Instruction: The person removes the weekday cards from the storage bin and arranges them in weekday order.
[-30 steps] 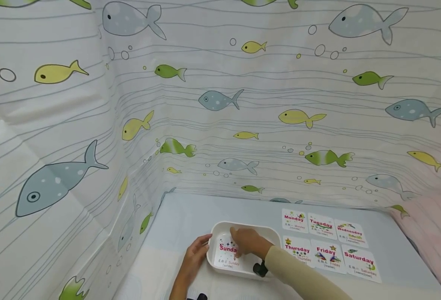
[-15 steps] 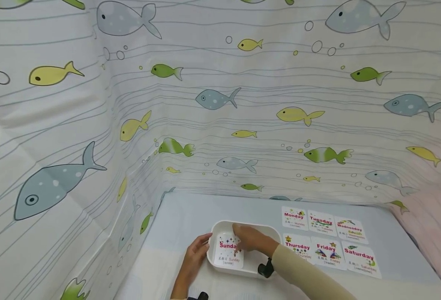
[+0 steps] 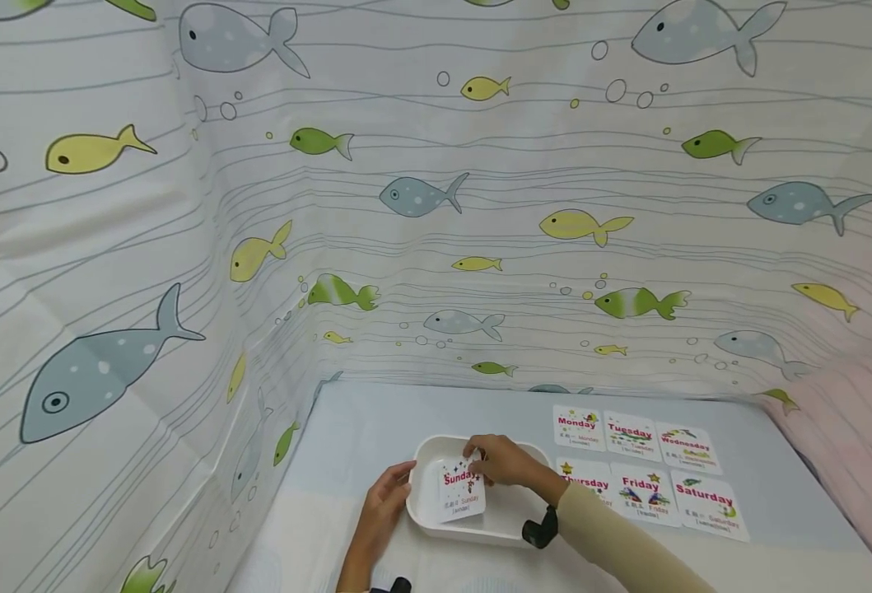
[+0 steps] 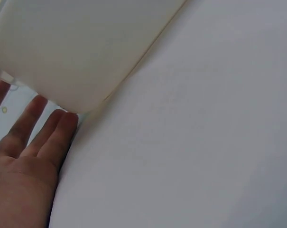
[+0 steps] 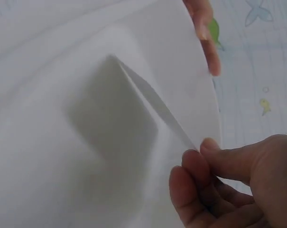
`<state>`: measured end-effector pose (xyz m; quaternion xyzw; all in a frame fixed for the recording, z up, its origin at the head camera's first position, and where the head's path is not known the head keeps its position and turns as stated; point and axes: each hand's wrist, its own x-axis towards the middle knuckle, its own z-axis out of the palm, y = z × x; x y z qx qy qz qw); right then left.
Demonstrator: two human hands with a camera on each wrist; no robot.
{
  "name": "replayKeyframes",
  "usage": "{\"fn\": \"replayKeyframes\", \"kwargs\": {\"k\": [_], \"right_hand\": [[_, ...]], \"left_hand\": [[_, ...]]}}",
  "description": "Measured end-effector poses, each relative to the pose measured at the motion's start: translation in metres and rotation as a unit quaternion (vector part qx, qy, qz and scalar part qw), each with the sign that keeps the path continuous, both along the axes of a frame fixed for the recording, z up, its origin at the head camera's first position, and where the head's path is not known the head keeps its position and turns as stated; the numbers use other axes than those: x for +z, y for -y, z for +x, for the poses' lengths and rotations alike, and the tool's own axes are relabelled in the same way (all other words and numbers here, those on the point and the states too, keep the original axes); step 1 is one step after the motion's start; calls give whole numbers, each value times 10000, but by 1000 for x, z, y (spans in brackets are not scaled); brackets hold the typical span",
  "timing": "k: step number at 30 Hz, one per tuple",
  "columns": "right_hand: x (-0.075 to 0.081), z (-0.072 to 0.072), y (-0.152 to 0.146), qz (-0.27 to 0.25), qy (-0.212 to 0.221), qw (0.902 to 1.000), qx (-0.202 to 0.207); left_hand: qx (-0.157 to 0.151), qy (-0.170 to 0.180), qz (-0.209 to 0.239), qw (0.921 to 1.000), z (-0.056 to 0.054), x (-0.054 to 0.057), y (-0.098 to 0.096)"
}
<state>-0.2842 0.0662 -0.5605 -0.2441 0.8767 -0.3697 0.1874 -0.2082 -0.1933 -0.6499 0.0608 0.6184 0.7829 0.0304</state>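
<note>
My right hand [image 3: 508,463] pinches the "Sunday" card [image 3: 459,494] by its upper right corner, over the white tray [image 3: 480,537]. The card is tilted, its printed face toward the head camera. In the right wrist view the card [image 5: 155,102] shows nearly edge-on between the thumb [image 5: 228,159] and fingers, above the tray floor [image 5: 34,156] with a shadow below. My left hand [image 3: 382,511] touches the tray's left end with extended fingers. In the left wrist view those fingers [image 4: 58,137] meet the tray's outer wall [image 4: 86,52].
Right of the tray, several weekday cards lie in two rows: Monday [image 3: 578,428], Tuesday [image 3: 631,436] and Wednesday [image 3: 686,446] behind, Thursday, Friday [image 3: 641,496] and Saturday [image 3: 706,504] in front. My right forearm partly covers Thursday [image 3: 585,478]. A fish-print curtain [image 3: 421,255] surrounds the table [image 3: 376,420].
The "Sunday" card lay flat on the tray floor; now my right hand has lifted and tilted it, shifting slightly right. My left hand stays at the tray's end.
</note>
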Motion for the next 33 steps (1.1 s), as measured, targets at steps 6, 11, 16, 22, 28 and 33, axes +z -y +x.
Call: {"fn": "replayKeyframes", "kwargs": {"k": [6,11,16,22,28,33], "right_hand": [[-1,-2,-12,-287,55,9995,-74],[-2,-3,-22,-607,162,9978,-197],[-2,-1,-32,-744,226,9963,-362],[-2,5,-44,-941,369,9939,-442],[2,10,-56,-1238,525,9889,-637],[2,13,-66,-1415,735,9835,-858]], "left_hand": [[-26,99,-85,9999,0,2,0],[38,162,-11,9999,-2,5,-2],[78,222,22,9997,-3,5,-3],[109,184,67,9997,-2,5,-4],[162,248,73,9995,-1,6,-4],[192,297,97,9993,1,5,-3]]}}
